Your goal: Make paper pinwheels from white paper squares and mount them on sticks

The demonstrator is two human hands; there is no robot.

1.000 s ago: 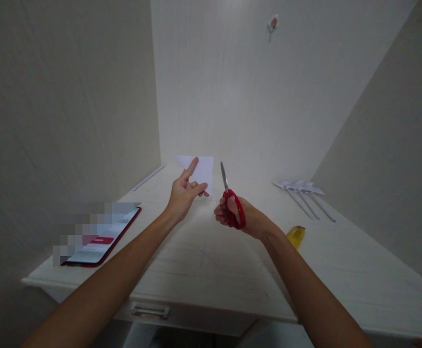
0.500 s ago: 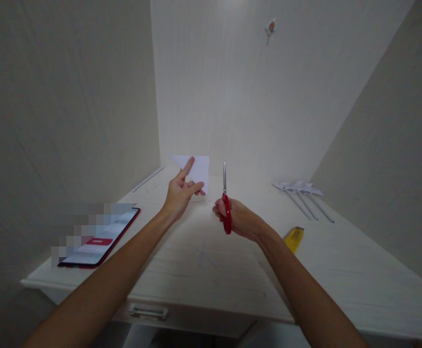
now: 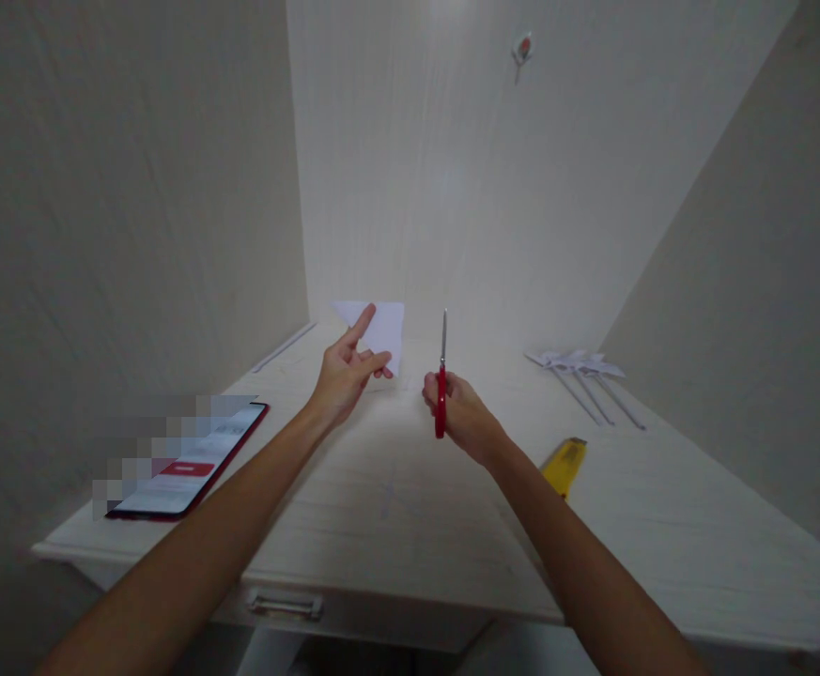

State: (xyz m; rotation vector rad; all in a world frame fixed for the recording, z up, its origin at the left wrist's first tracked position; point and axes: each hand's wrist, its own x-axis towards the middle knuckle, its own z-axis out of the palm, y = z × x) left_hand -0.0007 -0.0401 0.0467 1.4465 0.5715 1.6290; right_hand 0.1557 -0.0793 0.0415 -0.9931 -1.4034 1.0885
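Observation:
My left hand (image 3: 346, 371) grips a white sheet of paper (image 3: 388, 324), with the index finger stretched along it and the thumb near its lower corner. The paper is held up above the table and has a slanted left side. In my right hand (image 3: 462, 408) is a pair of scissors (image 3: 441, 390) with red handles, its metal blades together and pointing up. The scissors stand to the right of the paper, apart from it. My fingers partly hide the handles.
A phone (image 3: 191, 469) with a lit screen lies at the left of the white table (image 3: 353, 526). Beside my right forearm is a yellow tool (image 3: 564, 468), possibly a cutter. Several paper pinwheel-like pieces on sticks (image 3: 593, 385) lie at the right back. A thin white stick (image 3: 283, 347) rests along the left wall.
My right hand has moved slightly right and up with the scissors, which have turned more edge-on. The left hand and paper hold nearly the same pose. The whole view has shifted a little.

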